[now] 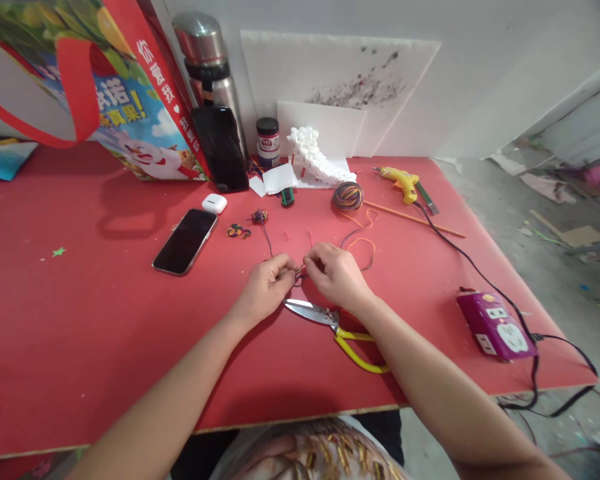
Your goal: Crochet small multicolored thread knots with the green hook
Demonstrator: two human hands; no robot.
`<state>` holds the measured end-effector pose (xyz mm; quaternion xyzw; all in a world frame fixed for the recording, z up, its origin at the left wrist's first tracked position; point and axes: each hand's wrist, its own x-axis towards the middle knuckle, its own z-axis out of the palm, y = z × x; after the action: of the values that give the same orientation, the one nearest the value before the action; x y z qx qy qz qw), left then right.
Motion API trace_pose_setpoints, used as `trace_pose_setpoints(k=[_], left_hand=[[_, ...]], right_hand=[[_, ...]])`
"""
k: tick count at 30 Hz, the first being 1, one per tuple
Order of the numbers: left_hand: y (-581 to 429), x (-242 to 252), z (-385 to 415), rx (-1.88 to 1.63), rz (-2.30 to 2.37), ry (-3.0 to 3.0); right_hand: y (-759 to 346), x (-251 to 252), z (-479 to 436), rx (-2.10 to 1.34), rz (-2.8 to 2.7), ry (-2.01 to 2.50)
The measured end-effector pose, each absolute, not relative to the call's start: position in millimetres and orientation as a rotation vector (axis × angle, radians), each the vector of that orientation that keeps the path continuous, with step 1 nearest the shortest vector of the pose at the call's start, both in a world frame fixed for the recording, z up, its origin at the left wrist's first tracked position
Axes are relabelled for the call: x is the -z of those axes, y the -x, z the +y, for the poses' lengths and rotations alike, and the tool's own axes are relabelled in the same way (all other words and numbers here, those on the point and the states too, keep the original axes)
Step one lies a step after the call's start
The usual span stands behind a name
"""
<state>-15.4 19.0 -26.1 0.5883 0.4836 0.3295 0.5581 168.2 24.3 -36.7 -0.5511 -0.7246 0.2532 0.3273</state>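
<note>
From afar I see the left hand (269, 283) and right hand (337, 268) over the red desk (180, 333), each grip pinched, as far as I can tell, on thin dark cord (299, 285) between them; yellow-handled steel scissors (333, 320) lie at five o'clock, a multicoloured thread ball (348, 196) at one

Before me I have a red table (105, 333). Yellow-handled scissors (335, 324) lie nearest me, a phone (185, 241) and a white case (214, 203) to my left, a ball of cord (348, 196) farther back, a yellow glue gun (403, 183) and a purple power socket (495, 327) to my right.
</note>
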Motion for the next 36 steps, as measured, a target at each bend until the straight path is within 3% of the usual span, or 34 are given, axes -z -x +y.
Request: trace_pose_setpoints(k=[23,36], left_hand=[[12,33,22,-0.836,1.132,-1.124],[7,30,23,-0.827,1.11,-1.162]], right_hand=[[-177,38,30,-1.057,-1.741,1.255],[-172,36,27,-0.902,-1.812,1.321]])
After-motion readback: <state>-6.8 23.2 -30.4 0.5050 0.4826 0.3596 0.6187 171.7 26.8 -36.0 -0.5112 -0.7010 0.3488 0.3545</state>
